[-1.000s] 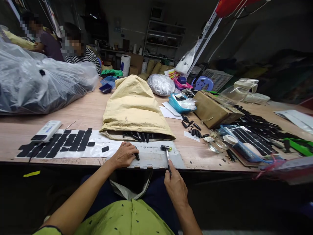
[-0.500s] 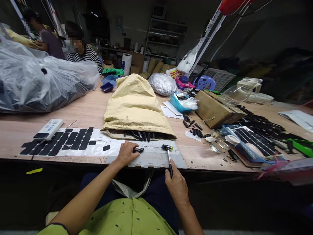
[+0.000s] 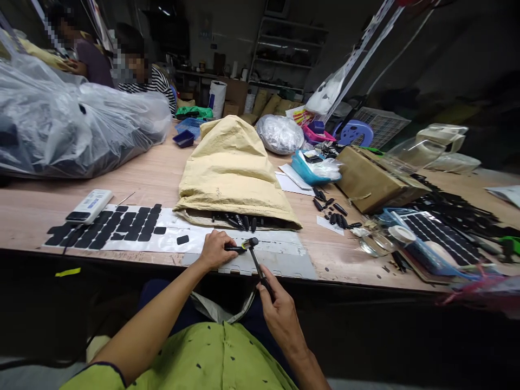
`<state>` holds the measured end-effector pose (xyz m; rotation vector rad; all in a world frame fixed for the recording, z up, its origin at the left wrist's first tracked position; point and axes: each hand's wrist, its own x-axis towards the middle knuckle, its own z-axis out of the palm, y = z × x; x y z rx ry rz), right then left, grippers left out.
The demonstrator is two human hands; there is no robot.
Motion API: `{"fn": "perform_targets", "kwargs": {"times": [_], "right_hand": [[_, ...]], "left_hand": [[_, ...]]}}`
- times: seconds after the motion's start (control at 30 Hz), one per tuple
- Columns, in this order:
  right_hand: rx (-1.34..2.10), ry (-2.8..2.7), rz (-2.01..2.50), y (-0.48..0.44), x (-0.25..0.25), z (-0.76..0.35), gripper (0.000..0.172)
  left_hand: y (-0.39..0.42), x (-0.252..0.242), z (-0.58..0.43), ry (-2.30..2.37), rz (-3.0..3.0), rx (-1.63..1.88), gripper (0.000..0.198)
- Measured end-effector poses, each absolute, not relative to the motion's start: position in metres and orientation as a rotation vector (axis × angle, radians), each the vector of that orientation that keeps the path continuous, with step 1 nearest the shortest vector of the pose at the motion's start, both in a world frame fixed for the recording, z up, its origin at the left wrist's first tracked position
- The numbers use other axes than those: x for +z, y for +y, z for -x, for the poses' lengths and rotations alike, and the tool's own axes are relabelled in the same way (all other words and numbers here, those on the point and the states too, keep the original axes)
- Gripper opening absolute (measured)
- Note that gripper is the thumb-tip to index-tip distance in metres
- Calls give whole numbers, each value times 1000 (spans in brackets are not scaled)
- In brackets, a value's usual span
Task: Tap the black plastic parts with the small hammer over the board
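One wood-grained table stretched across the view, and on it lay a pale yellow sack, its mouth facing the person. Both forearms came in from below, the left slanting up and rightward, the right up and leftward, so that they converged at a grey board along the near edge. The right hand, knuckles outward, had its fingers wrapped around the handle of a small hammer. The left hand lay low over the board, back upward, fingers curled in to pinch a slim black piece. A white device at the left bore blue lettering, too small to read. Smallest was the pinched black piece, pointing right from the fingertips above the board; its far end met the hammer's yellow face or sat just beside it, which could not be told.
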<state>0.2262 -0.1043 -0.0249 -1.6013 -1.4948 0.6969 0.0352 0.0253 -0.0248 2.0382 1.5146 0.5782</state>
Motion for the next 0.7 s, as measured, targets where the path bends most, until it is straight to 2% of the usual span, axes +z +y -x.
{"fn": "perform_targets", "kwargs": {"times": [0.33, 0.7], "right_hand": [[490, -1811, 1575, -104, -31, -212, 48], [453, -1732, 1663, -107, -32, -218, 47]], "left_hand": [[26, -21, -38, 1557, -1965, 544, 17], [26, -22, -38, 1547, -1964, 593, 15]]}}
